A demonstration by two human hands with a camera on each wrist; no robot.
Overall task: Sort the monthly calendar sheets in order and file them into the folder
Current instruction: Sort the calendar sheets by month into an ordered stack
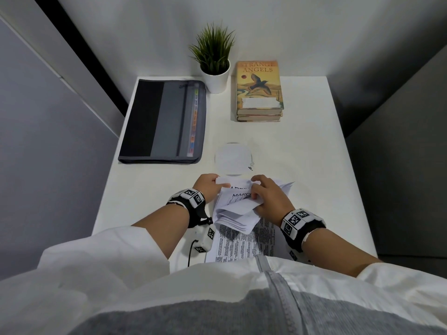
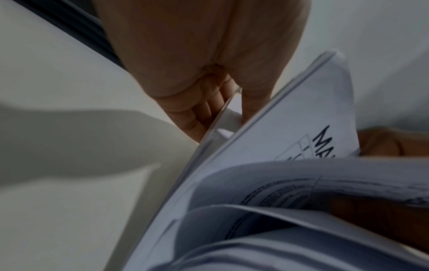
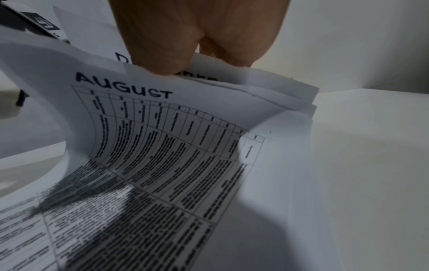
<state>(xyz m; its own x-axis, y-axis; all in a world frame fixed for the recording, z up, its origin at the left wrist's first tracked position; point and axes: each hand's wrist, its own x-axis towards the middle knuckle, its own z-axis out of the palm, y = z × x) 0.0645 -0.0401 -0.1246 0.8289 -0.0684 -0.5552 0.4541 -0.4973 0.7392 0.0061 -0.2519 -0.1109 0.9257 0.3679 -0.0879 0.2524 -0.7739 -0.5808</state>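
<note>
A stack of white calendar sheets (image 1: 238, 209) lies at the near middle of the white table (image 1: 302, 146), its top ends lifted and curled. My left hand (image 1: 209, 186) pinches the upper left corner of the sheets (image 2: 274, 128); the top one reads MARCH, with APRIL behind it. My right hand (image 1: 268, 197) grips the right side of the bundle (image 3: 243, 80), thumb on the pages. Beneath it the AUGUST sheet (image 3: 162, 137) bends upward. The grey and black zipped folder (image 1: 164, 122) lies flat at the far left, coloured tabs showing through its cover.
A potted green plant (image 1: 215, 61) stands at the back centre. Two stacked books (image 1: 260, 90) lie to its right. A round clear disc (image 1: 233, 158) rests on the table just beyond the sheets. Grey walls close in on both sides.
</note>
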